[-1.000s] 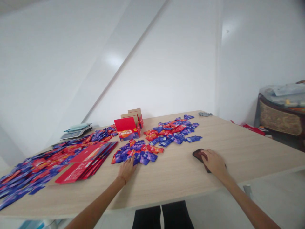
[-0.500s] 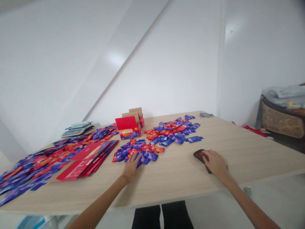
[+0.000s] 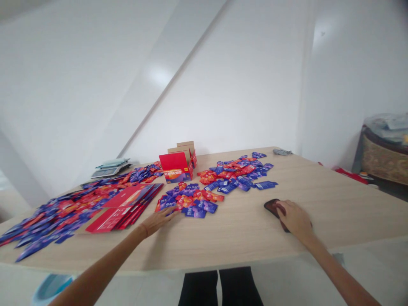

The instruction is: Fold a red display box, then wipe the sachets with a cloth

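My left hand [image 3: 161, 219] is stretched out low over the table, its fingers extended toward the near edge of a small pile of red and purple sachets [image 3: 204, 205]; nothing is held in it. At the right, my right hand [image 3: 296, 219] curls over a dark, glossy phone [image 3: 271, 204] lying on the tabletop. Most of the phone is hidden under the palm. Just left of the small pile, several flattened red cartons [image 3: 111, 216] lie stacked. Behind it stands an open red carton [image 3: 174, 168] with a printed front.
A larger heap of sachets [image 3: 83, 202] spreads over the table's left side. Another pile [image 3: 239, 172] lies behind, right of the cartons. A flat device with packets [image 3: 110, 168] sits at the back left. A grey crumpled item [image 3: 282, 151] lies near the far corner; a blue basin [image 3: 52, 287] is below.
My left hand has moved left and off the small pile, uncovering sachets at its near edge. My right hand keeps its place on the phone. The view has shifted slightly.
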Demonstrator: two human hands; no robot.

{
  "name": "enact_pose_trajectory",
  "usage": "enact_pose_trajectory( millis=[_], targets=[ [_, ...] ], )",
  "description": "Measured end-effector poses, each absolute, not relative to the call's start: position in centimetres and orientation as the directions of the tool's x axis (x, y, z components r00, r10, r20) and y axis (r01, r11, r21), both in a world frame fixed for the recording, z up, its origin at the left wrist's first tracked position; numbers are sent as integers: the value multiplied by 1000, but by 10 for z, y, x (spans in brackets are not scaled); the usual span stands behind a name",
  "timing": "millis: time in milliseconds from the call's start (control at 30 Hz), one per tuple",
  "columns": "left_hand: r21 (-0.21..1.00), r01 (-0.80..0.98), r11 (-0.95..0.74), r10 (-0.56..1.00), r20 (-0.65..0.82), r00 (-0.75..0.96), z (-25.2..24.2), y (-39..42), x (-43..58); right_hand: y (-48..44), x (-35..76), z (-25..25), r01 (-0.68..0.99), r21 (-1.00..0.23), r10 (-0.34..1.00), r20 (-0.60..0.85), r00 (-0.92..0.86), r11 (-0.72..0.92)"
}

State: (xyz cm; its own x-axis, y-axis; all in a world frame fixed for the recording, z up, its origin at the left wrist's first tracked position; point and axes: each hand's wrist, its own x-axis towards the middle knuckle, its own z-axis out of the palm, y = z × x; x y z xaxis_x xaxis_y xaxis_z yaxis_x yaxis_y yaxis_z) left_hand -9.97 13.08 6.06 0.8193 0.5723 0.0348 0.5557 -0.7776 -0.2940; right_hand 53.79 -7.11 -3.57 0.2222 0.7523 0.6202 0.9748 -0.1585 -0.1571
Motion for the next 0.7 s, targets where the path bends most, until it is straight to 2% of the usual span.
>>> enact_pose_trajectory(
  millis=[133, 267, 433, 600, 700],
  targets=[
    [-322, 703, -634, 699, 150, 699, 70, 131, -147, -70, 539, -37, 976, -155, 749, 625, 218, -154],
    [-280, 794, -539, 760, 246, 602, 67, 125, -150, -70, 539, -36, 975, -168, 750, 623, 221, -147],
    [-209, 833, -511, 795, 253, 551, 55, 122, -114, -72, 539, -35, 973, -186, 746, 627, 224, -136],
    [-143, 894, -426, 846, 289, 449, 74, 125, -102, -72, 539, -36, 975, -166, 750, 624, 220, -147],
    [-120, 852, -510, 804, 286, 521, 81, 119, -78, -71, 538, -36, 973, -171, 753, 618, 227, -153]
  ],
)
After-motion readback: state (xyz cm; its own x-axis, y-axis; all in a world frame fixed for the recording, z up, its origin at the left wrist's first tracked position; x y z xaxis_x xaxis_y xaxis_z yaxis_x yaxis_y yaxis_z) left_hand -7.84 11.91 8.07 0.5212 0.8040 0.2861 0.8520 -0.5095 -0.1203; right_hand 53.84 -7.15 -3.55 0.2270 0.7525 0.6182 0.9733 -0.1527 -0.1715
